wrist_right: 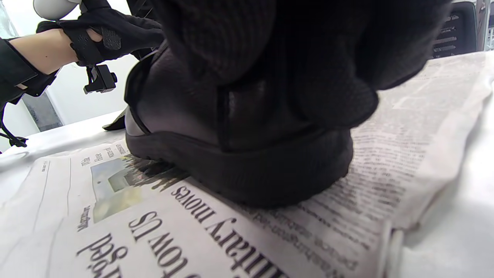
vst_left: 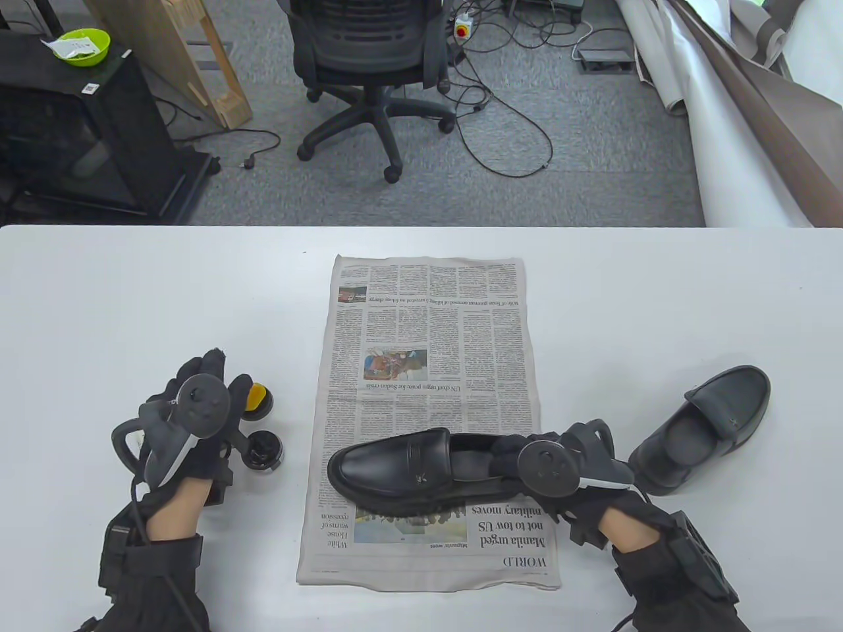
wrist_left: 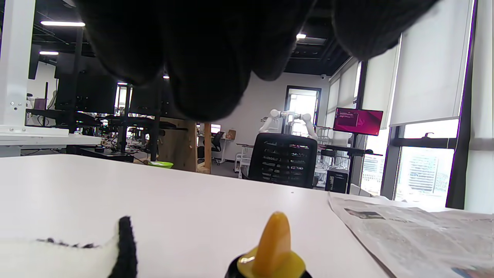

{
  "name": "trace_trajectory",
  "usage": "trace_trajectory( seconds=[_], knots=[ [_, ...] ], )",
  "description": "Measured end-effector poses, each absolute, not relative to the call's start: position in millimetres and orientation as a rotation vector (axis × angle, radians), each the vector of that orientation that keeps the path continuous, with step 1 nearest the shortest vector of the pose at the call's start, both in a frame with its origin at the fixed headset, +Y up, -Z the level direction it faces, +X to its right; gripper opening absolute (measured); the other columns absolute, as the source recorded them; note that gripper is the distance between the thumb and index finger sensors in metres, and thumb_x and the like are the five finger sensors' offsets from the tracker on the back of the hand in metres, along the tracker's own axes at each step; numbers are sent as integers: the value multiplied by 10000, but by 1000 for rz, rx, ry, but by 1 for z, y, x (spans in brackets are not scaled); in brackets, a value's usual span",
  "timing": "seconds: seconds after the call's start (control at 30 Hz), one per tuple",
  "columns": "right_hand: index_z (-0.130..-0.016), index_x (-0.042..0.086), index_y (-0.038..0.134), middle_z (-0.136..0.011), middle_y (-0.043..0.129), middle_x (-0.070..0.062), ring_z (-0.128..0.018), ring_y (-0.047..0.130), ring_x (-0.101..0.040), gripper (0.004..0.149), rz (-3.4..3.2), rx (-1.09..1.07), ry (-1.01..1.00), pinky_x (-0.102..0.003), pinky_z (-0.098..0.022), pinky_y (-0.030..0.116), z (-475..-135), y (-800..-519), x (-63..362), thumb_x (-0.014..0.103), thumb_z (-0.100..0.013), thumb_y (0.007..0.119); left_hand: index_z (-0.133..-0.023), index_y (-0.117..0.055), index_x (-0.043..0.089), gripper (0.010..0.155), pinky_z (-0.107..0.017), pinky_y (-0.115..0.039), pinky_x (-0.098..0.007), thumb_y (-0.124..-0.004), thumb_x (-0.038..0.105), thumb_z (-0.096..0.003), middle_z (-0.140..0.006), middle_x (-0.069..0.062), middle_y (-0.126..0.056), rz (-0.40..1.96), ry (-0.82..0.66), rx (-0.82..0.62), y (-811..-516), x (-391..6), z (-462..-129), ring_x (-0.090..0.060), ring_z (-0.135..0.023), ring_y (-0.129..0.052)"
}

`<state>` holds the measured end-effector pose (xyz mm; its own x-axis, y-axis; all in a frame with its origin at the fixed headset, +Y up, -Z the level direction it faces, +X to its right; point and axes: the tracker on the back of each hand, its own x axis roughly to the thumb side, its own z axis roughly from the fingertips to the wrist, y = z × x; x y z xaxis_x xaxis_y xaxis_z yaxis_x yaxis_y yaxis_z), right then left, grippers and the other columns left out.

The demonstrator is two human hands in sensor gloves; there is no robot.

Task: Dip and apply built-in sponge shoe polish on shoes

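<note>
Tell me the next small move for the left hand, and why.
Probably lower the left hand onto the yellow sponge applicator and grip it: it hovers just above it, while the right hand holds the shoe's heel on the newspaper.

Gloved fingers [wrist_left: 200, 58] hang in dark from the top, over a white table [wrist_left: 154, 193]. Yellow sponge tip [wrist_left: 274, 239] pokes up below, newspaper [wrist_left: 417, 231] off right, office chair [wrist_left: 283, 160] behind.
</note>
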<state>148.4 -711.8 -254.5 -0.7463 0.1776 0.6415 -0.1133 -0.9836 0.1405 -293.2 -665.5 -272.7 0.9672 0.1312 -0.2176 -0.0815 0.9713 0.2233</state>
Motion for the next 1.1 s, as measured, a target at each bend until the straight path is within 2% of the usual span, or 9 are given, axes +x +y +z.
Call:
trace_trajectory(
  seconds=[0.17, 0.33, 0.37, 0.5, 0.6, 0.73, 0.8, 0.87, 1.1],
  knots=[
    [-755, 336, 881, -887, 790, 77, -548, 1044, -263, 403, 2818, 1030, 180, -488, -598, 828, -257, -718, 148, 338, -358, 813, -1000, -696, 233, 636, -624, -783, -497, -733, 584, -471, -1011, -120, -813, 72, 224, 195, -664, -294, -273, -179, -556, -983],
    [-764, 357, 869, -883, 797, 72, -566, 1019, -289, 406, 2802, 1020, 207, -507, -608, 792, -257, -721, 149, 344, -360, 824, -946, -778, 210, 584, -458, -895, -420, -764, 553, -473, -898, -119, -930, -25, 269, 173, -657, -300, -271, -119, -324, -1025],
    [-769, 367, 864, -894, 791, 63, -626, 975, -328, 403, 2822, 1017, 213, -543, -618, 753, -257, -721, 148, 364, -367, 829, -945, -784, 206, 583, -447, -901, -417, -778, 547, -472, -890, -119, -939, -54, 291, 154, -655, -301, -271, -116, -309, -1027],
    [-757, 382, 856, -927, 759, 54, -674, 933, -332, 438, 2883, 1060, 174, -546, -630, 734, -254, -724, 144, 476, -330, 873, -978, -724, 248, 595, -493, -888, -401, -819, 531, -464, -969, -88, -866, -112, 261, 44, -657, -309, -272, -91, -379, -1018],
    [-733, 370, 876, -897, 783, 33, -637, 935, -334, 465, 2878, 1060, 115, -550, -614, 737, -253, -726, 143, 554, -307, 839, -988, -703, 265, 612, -518, -878, -408, -842, 527, -453, -983, -76, -847, -119, 263, -15, -661, -315, -274, -95, -414, -1017],
    [-713, 365, 889, -855, 809, 33, -570, 943, -307, 447, 2886, 1069, 42, -531, -579, 761, -254, -729, 142, 554, -317, 807, -988, -678, 275, 616, -544, -863, -416, -867, 494, -444, -1022, -82, -792, -89, 284, -81, -666, -325, -269, -95, -460, -1008],
    [-730, 353, 883, -859, 794, 19, -504, 965, -282, 454, 2875, 1054, 107, -516, -537, 797, -255, -729, 141, 547, -330, 789, -976, -683, 282, 580, -538, -867, -413, -886, 432, -455, -1038, -80, -774, -22, 254, -192, -676, -333, -267, -92, -460, -1008],
    [-727, 355, 883, -858, 789, 16, -451, 980, -257, 448, 2865, 1049, 116, -502, -513, 821, -257, -730, 141, 543, -332, 789, -971, -682, 266, 551, -488, -886, -395, -892, 360, -470, -1019, -88, -788, 14, 313, -288, -686, -344, -268, -81, -406, -1013],
    [-718, 354, 888, -853, 787, 15, -408, 978, -252, 433, 2842, 1027, 116, -496, -512, 822, -257, -732, 141, 533, -336, 795, -1043, -565, 243, 713, -502, -875, -394, -925, 375, -442, -1115, -104, -629, 8, 328, -430, -709, -356, -273, -64, -398, -989]
  ],
)
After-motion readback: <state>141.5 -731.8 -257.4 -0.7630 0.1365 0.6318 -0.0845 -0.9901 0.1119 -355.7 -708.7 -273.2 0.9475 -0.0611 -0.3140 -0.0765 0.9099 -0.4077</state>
